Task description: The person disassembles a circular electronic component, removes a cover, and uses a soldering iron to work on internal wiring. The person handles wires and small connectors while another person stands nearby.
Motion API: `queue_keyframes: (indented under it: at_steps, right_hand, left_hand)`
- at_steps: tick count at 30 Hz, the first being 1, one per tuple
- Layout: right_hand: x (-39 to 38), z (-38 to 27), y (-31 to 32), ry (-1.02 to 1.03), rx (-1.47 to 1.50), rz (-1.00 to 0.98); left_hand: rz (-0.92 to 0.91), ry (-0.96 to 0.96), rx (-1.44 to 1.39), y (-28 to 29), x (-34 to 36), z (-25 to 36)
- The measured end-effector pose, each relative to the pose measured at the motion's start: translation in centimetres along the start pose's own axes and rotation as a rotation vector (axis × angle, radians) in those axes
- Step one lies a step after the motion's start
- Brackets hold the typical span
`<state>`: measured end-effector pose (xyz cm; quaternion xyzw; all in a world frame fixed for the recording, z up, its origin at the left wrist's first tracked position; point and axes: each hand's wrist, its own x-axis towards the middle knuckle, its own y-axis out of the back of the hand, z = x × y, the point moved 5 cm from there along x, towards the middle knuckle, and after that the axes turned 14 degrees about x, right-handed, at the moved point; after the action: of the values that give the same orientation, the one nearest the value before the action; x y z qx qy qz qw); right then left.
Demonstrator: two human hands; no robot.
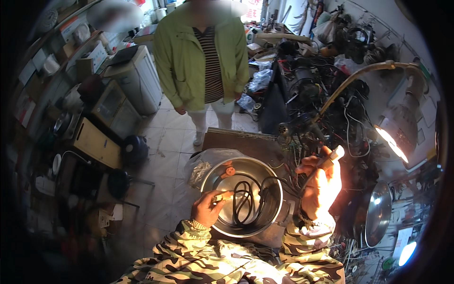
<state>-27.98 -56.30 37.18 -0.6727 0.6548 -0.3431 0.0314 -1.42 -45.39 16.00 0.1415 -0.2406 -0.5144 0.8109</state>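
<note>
A steel pot (270, 210) sits on the bench in front of me, with a coiled black cable (242, 213) and an orange fitting (229, 171) inside. My left hand (206, 209) is at the pot's left side, its fingers closed on a small pale yellowish piece (222, 196) over the pot. My right hand (316, 189), right of the pot under bright lamplight, grips an upright cylindrical piece with a white tip (335, 156). Dark cable runs between the pot and this hand.
A person in a green jacket (172, 61) stands beyond the bench (239, 136). A gooseneck lamp (396, 124) hangs at right above tangled wires and parts (352, 118). A large metal pan (378, 213) is at right. Appliances (99, 142) line the left; a plastic bag (198, 168) lies behind the pot.
</note>
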Motion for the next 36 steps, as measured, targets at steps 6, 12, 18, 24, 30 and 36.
queue_keyframes:
  at_steps: [6,12,18,24,30,36]
  right_hand:
    - [-0.1,-0.6,0.0,0.024,0.042,-0.062]
    - [-1.4,-1.7,0.7,0.06,0.038,-0.009]
    - [-3.8,0.4,9.7,-0.246,-0.007,0.353]
    - [-11.0,2.1,25.1,-0.453,-0.5,0.56]
    - [-16.3,8.1,25.0,-0.648,-0.447,0.506]
    - [-11.1,0.4,15.8,-0.309,-0.511,0.353]
  left_hand:
    - [0.002,0.018,0.122,0.9,0.8,2.2]
    - [0.06,-0.003,0.114,0.7,0.4,1.2]
    - [0.052,0.185,-0.056,0.7,-0.8,-1.9]
    - [-0.105,0.19,-0.236,-0.8,-0.2,-0.1]
    - [-0.147,0.179,-0.137,-0.2,0.3,0.0]
    - [-0.036,-0.099,0.541,-0.3,1.5,5.7]
